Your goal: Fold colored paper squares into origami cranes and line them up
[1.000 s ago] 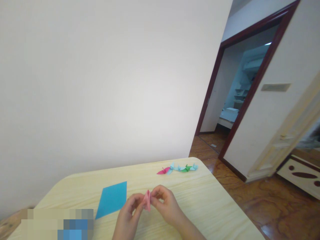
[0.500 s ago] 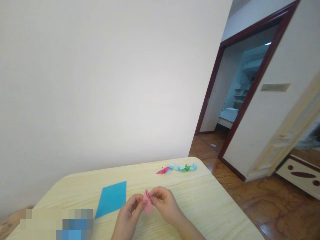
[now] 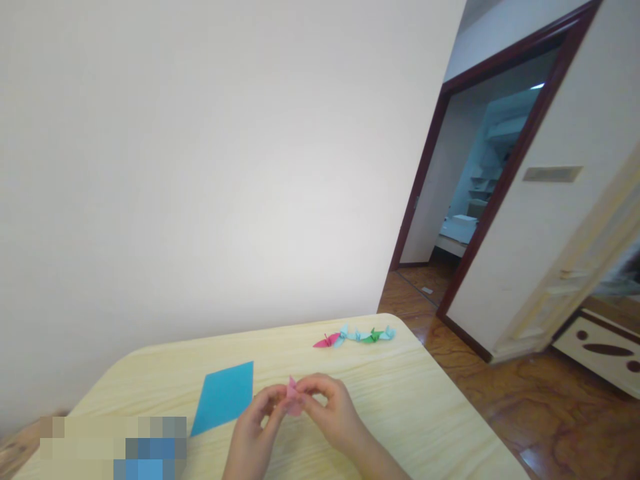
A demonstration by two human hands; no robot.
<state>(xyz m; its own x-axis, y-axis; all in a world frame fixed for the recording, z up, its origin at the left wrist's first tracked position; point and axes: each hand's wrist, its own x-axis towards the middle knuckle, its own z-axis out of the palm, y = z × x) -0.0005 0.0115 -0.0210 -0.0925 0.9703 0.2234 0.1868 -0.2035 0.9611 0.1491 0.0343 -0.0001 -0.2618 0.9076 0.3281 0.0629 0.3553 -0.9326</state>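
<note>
A small folded piece of pink origami paper (image 3: 294, 405) is held just above the table, between the fingertips of both hands. My left hand (image 3: 257, 423) pinches its left side with thumb and fingers. From the right, my right hand (image 3: 333, 410) pinches the other edge, thumb and forefinger meeting on it. One pointed tip of the paper sticks up between the hands; the fingers hide part of the folds. Left of my left hand lies a flat blue sheet of paper (image 3: 225, 397).
On the wooden table (image 3: 400, 413), a row of folded paper cranes in red, light blue and green (image 3: 371, 336) lies near the far edge. A white wall (image 3: 225, 167) stands behind the table. To the right is a doorway with a dark red frame (image 3: 473, 247).
Both hands stay in place, my right fingers having shifted slightly left over the pink paper. The paper has turned and been pressed, now showing a narrower tip above and a wider lower part.
</note>
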